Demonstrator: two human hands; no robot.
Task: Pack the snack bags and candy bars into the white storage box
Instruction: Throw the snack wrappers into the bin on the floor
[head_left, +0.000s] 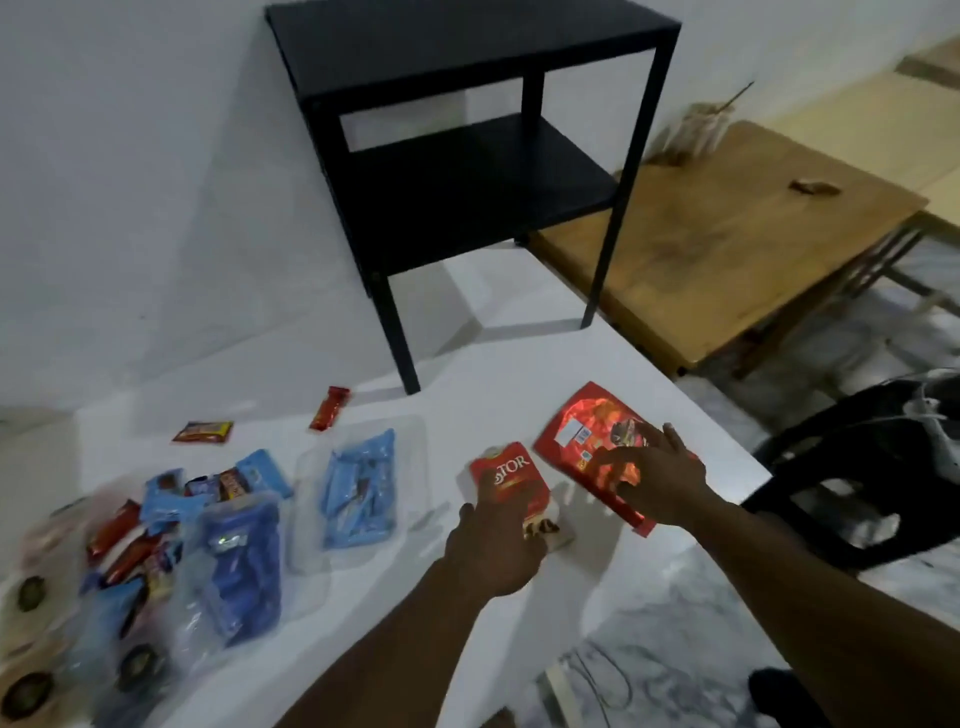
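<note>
On the white table (519, 374), my left hand (493, 545) grips a small red-and-white snack bag (511, 473), thumb on its front. My right hand (660, 478) rests with spread fingers on a larger red snack bag (576, 426) lying flat near the table's right edge. A clear plastic tray (415, 436) holds light-blue packs (358, 488). Left of it lies a dark-blue pack (239, 566) and a heap of mixed candy bars (150, 525). Two loose bars, a red bar (330, 408) and an orange bar (202, 431), lie farther back. I see no white storage box.
A black two-tier side table (467, 156) stands on the white table at the back against the wall. A wooden table (727, 234) is beyond the right edge, and a black chair (857, 467) stands close on the right. Round brown items (26, 691) lie at the far left.
</note>
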